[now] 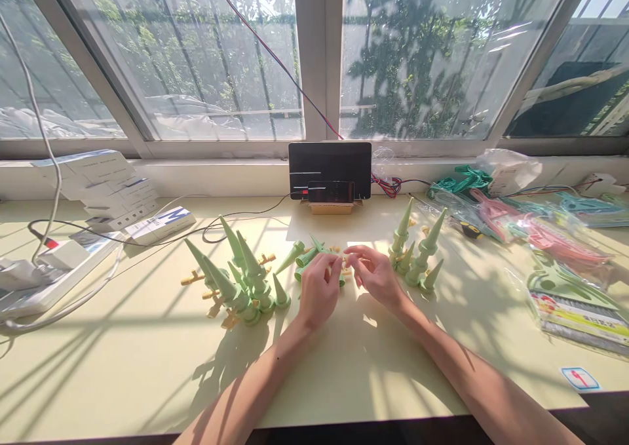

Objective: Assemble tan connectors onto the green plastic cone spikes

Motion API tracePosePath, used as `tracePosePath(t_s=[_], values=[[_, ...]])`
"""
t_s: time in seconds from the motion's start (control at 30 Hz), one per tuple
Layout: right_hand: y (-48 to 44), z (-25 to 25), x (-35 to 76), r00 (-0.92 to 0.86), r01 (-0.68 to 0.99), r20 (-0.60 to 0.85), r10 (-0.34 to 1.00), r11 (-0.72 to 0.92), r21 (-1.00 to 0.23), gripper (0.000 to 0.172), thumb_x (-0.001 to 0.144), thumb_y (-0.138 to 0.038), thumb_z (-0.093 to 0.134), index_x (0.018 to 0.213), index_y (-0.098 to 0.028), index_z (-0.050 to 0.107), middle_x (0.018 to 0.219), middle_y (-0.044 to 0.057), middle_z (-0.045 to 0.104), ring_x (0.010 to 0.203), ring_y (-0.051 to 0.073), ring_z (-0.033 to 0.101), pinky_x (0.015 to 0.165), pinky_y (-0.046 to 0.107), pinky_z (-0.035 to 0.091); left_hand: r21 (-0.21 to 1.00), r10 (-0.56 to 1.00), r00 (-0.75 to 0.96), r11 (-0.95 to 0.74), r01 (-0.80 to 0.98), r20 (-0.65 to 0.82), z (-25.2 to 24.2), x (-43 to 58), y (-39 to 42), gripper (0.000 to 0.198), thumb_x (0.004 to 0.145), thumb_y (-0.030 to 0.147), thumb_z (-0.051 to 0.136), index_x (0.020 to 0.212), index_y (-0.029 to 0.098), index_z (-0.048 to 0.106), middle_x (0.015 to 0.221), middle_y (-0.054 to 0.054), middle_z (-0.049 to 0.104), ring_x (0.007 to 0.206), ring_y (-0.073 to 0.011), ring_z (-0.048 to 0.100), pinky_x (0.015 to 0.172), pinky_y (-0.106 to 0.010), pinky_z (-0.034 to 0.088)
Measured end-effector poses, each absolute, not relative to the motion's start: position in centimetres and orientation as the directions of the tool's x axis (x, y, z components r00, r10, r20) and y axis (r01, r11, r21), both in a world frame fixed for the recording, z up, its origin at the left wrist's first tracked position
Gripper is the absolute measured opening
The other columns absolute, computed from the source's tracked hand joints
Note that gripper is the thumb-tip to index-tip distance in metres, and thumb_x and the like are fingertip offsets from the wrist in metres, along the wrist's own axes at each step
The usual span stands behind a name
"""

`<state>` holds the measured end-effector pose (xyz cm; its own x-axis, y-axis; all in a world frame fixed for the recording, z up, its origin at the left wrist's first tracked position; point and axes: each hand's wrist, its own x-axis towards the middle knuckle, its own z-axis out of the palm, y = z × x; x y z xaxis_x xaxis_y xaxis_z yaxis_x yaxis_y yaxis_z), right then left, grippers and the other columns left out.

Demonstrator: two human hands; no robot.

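Note:
My left hand [319, 286] is closed, thumb and fingertips pinched together; whatever is between them is too small to make out. Facing it, my right hand [377, 276] has curled fingers, their tips almost meeting the left ones. Small yellow pieces [346, 271] show in the gap and behind the fingertips. Loose green cone pieces [305, 257] lie just beyond my left hand, which partly hides them. To the left stands a cluster of green cone-topped towers [253, 271] with yellow branch-like pieces [192, 278] sticking out. A smaller green cluster [421, 261] stands right of my right hand.
A tablet [330, 160] with a phone [331, 191] before it leans on a stand by the window. White boxes [105, 189], a power strip [59, 271] and cables occupy the left. Bagged pink parts [565, 238] and green parts [565, 281] lie right. A numbered sticker [580, 378] marks the front-right edge.

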<state>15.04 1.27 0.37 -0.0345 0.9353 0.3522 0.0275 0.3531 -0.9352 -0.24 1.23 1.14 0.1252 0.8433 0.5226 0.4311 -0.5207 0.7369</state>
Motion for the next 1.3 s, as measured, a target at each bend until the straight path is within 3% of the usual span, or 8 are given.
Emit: tracePosePath(t_s=[0.4,1.3], values=[[1.5,1.1,15.0,-0.04,-0.076,0.234,0.972,0.23,-0.97,0.035,0.088,-0.051,0.062,0.085,-0.016,0.065,0.067,-0.003,0.056,0.037,0.005,0.043,0.038,0.023,0.032,0.735,0.833,0.171,-0.546,0.401,0.526,1.2,0.0,1.0,0.025,0.099,0.035,0.05,0.082,0.02,0.062,0.073,0.002,0.055,0.05,-0.0076,0.041,0.051,-0.024,0.034],[0.9,1.6,14.7,-0.054,-0.008,0.247,0.968,0.247,-0.969,0.035,0.084,-0.052,0.067,0.084,-0.017,0.067,0.073,0.0,0.061,0.042,0.007,0.044,0.041,0.025,0.038,0.737,0.846,0.134,-0.519,0.433,0.517,1.2,0.0,1.0,0.024,0.097,0.034,0.052,0.08,0.02,0.061,0.074,0.002,0.059,0.047,-0.0075,0.041,0.05,-0.024,0.036]])
